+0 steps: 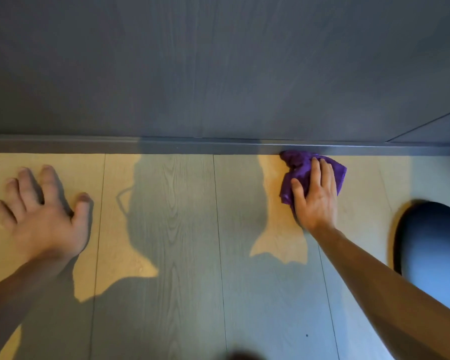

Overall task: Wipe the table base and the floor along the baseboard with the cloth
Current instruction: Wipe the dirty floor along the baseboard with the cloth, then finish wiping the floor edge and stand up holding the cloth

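A crumpled purple cloth lies on the pale wood-grain floor, its far edge touching the grey baseboard. My right hand presses flat on the cloth, fingers pointing at the baseboard. My left hand is spread flat on the floor at the left, holding nothing, a short way in front of the baseboard. The table base is not in view.
A grey wood-grain wall panel rises behind the baseboard, with a seam at the right. A dark rounded shape, blurred, sits at the right edge on the floor. Shadows of my arms and head fall across the floor planks.
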